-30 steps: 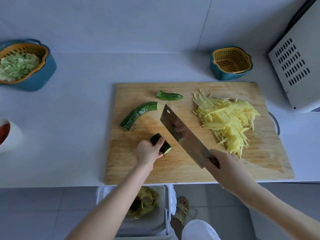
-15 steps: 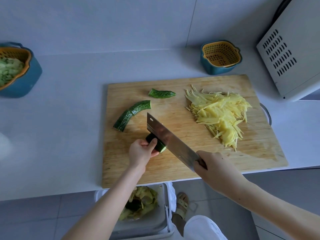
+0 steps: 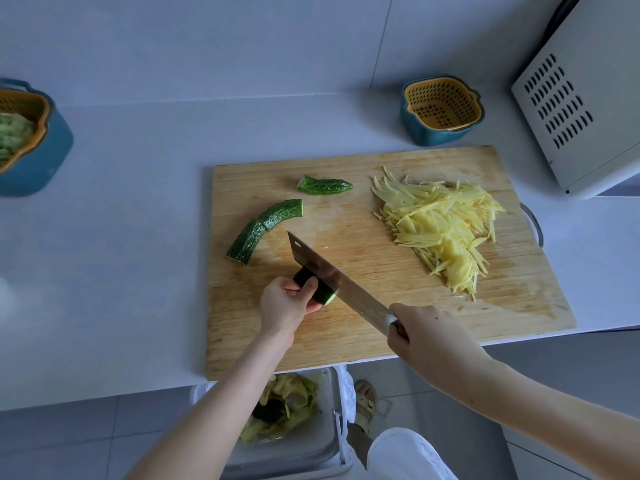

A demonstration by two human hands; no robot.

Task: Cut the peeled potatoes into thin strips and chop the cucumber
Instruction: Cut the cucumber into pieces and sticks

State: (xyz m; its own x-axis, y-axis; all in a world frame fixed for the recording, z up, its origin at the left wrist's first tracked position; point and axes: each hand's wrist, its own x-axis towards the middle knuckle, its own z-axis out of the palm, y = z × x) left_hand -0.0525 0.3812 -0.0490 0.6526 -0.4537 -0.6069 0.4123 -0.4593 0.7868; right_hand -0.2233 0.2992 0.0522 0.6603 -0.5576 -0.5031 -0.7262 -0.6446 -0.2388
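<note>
On the wooden cutting board (image 3: 363, 337), my left hand (image 3: 285, 304) grips a short cucumber piece (image 3: 320, 293) lying near the board's front left. My right hand (image 3: 429, 339) holds the handle of a cleaver (image 3: 332, 278), whose blade rests against the right side of that piece. A longer curved cucumber section (image 3: 264, 227), cut in two touching parts, lies further back on the left. A small cucumber end (image 3: 323, 185) sits behind it. A heap of thin yellow potato strips (image 3: 443, 223) covers the board's right half.
An empty blue bowl with a yellow strainer (image 3: 441, 110) stands behind the board. A similar bowl with green pieces (image 3: 24, 140) is at the far left. A white appliance (image 3: 585, 98) sits at the right. A bin with peelings (image 3: 287, 414) stands on the floor below.
The cleaver has come down from above the board and moved left until its blade meets the cucumber piece. My left hand has kept hold of that piece.
</note>
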